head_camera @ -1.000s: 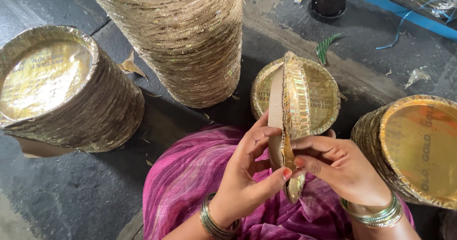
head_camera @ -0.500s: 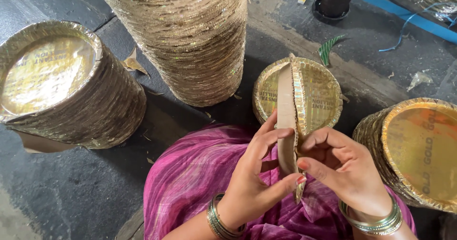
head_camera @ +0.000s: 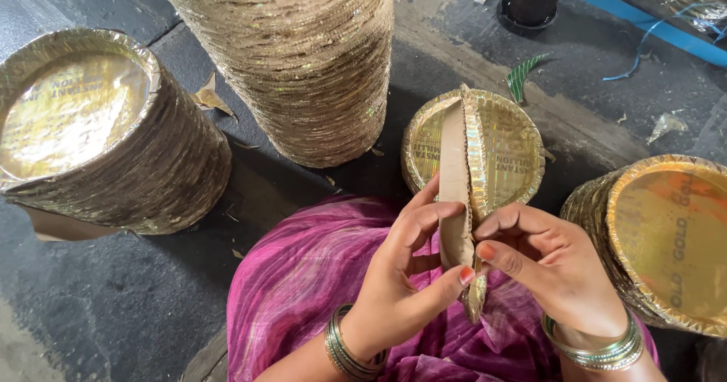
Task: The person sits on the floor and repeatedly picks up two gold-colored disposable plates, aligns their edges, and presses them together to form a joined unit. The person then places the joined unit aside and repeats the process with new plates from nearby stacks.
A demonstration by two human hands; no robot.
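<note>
- A small bunch of round gold-foil paper plates [head_camera: 463, 193], cardboard-backed, stands on edge at the frame's centre, above the lap in magenta cloth [head_camera: 303, 276]. The long axis runs from six to twelve o'clock; the brown backing faces nine, the foil three.
- The left hand [head_camera: 401, 276] is clamped on the bunch's lower half from the nine o'clock side, thumb across the bottom edge and fingers along the backing.
- The right hand [head_camera: 545, 261] pinches the same lower edge from three o'clock, fingertips closed on the rim. Both hands are equally near; the free upper half rises toward twelve.
- Behind, at twelve o'clock, a low stack of gold plates [head_camera: 515, 151] lies flat on the floor.
- A tall plate column [head_camera: 303, 56] stands at eleven, a shorter stack [head_camera: 98, 140] at nine, another stack [head_camera: 659, 246] at three.
</note>
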